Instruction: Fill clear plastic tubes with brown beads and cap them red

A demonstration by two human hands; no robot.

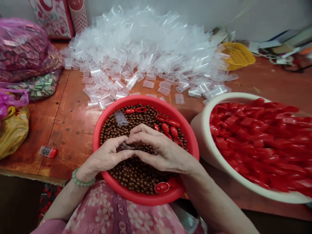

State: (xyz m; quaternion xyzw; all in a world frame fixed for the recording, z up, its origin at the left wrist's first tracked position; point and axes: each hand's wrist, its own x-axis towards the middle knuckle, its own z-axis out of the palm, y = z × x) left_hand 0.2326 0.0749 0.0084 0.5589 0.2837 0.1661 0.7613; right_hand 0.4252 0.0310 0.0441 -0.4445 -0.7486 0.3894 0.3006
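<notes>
Both hands meet over a red basin (pixel 97 130) of small brown balls (pixel 136 177). My left hand (pixel 107 154) is closed, pinching a small see-through plastic tube (pixel 124 147) between thumb and fingers. The thumb and fingertips of my right hand (pixel 161 149) close on the same tube from the other side, so much of it is hidden. Among the balls, behind my hands, lies another see-through tube (pixel 121 119). Several red plastic scoop-like pieces (pixel 174 131) rest at the basin's right side, and one more (pixel 162 187) lies near its front rim.
A white tub (pixel 207 126) heaped with red plastic pieces (pixel 258 143) stands at right. Behind the basin spreads a large pile of see-through tubes (pixel 151 42). A yellow basket (pixel 237 55) sits at back right. Filled bags (pixel 23 48) and a filled, red-capped tube (pixel 48 151) lie at left.
</notes>
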